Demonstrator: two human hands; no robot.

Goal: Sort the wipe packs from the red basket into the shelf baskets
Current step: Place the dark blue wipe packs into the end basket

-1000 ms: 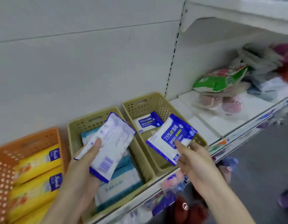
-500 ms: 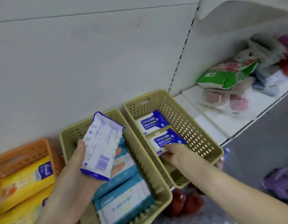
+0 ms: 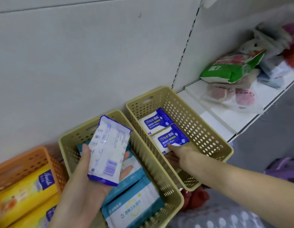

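Head-cam view of a store shelf (image 3: pixel 225 119) w/ three baskets in a row. A white-and-blue wipe pack (image 3: pixel 108 150), back side up, was held in the left hand (image 3: pixel 87 183), thumb curled on its left edge, fingers under it, above the middle beige basket (image 3: pixel 73 142) w/ teal packs (image 3: pixel 134 209). The right hand (image 3: pixel 177 155) was reached into the right beige basket (image 3: pixel 200 129); its thumb was laid on the near edge of the near alcohol wipe pack (image 3: pixel 171 139), other fingers shadowed, so a pinch couldn't be told. A 2nd alcohol pack (image 3: pixel 157 121) was lying just beyond, touching it. At left, an orange basket (image 3: pixel 27 160) w/ yellow packs (image 3: pixel 24 195).
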